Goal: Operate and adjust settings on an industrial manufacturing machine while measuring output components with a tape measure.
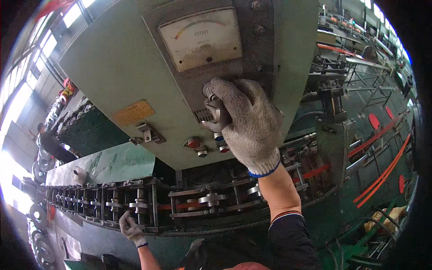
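My right hand [252,119], in a grey knit glove with a blue cuff edge, reaches up to the control panel below a dial gauge [202,38]. Its thumb and fingers close around a control knob [209,93], which they mostly hide. Low on the left, my left hand [130,228], gloved the same way, is by the near edge of a long roller line [139,205]. Its fingers are curled together, and whatever they may hold is hidden. An orange-red strip [186,205] runs between the rollers.
Below the panel sit a red push button [193,142] and a key-type latch [148,133]. The green cabinet [112,72] stands over the roller line. At right lie orange-red strips [384,173] near metal stands. Another person [51,144] is at far left.
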`<state>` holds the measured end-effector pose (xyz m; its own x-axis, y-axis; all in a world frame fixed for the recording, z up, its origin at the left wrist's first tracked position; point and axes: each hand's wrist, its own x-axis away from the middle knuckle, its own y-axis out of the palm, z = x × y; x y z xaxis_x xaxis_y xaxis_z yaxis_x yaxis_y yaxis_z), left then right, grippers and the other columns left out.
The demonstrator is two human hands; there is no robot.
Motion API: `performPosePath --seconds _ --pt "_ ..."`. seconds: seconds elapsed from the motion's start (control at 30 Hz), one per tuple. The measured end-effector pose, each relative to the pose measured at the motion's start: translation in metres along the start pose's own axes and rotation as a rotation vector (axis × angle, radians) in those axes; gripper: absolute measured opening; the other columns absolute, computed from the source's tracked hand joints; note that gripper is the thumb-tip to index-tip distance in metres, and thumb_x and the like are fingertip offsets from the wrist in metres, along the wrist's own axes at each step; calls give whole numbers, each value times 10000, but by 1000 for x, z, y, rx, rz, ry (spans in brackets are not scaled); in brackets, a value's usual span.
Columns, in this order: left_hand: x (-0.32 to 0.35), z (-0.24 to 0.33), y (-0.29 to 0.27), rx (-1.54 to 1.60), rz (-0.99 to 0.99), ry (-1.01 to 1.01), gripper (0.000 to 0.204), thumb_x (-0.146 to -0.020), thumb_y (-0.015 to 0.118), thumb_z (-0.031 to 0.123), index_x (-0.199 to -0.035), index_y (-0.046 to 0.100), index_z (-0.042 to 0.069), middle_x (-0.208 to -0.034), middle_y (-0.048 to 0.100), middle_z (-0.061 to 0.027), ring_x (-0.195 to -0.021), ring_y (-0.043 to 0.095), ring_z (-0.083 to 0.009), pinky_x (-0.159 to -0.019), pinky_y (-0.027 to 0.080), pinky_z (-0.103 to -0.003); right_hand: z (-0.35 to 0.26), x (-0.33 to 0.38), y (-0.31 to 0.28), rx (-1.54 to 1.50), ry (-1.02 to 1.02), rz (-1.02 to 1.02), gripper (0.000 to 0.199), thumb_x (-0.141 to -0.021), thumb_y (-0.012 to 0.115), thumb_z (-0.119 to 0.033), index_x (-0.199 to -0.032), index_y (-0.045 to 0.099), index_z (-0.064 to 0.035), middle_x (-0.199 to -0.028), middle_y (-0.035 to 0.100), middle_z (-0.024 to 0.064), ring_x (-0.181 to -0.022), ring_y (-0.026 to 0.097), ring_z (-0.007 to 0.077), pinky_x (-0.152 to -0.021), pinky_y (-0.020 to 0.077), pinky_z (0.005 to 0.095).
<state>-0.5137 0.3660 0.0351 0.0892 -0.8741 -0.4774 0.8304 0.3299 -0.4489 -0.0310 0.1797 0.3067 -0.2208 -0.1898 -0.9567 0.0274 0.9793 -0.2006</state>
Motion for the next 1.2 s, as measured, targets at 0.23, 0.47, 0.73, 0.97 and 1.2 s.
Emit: performPosePath --seconds 0.23,0.47,0.73,0.97,1.2 --pt "-1 -12 5 58 28 58 141 -1018 603 97 -1102 690 25 -1039 701 -51 -904 625 -126 -798 519 -278 -2 0 4 40 -18 1 493 -685 862 -187 -1144 685 -228 -1050 664 65 -869 717 249 -714 624 366" --pt "-3 -21 4 65 23 80 140 -1011 611 84 -1108 687 16 -1044 702 -65 -935 640 -153 -850 531 -309 -2 -2 0 27 -16 -20 496 -692 862 -188 -1153 682 -220 -1059 664 73 -875 718 248 -704 632 364" --pt "-2 -21 1 37 2 48 132 -1018 598 88 -1086 683 12 -1047 703 -73 -974 647 -173 -895 524 -327 2 1 5 14 -67 20 456 -736 826 -155 -1167 682 -197 -1062 663 74 -873 716 247 -707 629 370" --pt "-5 -22 0 35 8 37 135 -1020 592 89 -1087 680 13 -1062 700 -78 -993 643 -173 -903 520 -332 -2 1 3 13 -45 2 505 -690 847 -116 -1163 687 -190 -1067 661 73 -885 711 252 -731 622 373" --pt "0 2 11 94 -13 7 123 -1002 606 65 -1081 682 10 -1065 701 -80 -973 649 -181 -895 523 -325 3 1 -8 -18 38 -26 536 -658 888 -165 -1153 687 -201 -1077 667 79 -962 692 271 -788 603 396"
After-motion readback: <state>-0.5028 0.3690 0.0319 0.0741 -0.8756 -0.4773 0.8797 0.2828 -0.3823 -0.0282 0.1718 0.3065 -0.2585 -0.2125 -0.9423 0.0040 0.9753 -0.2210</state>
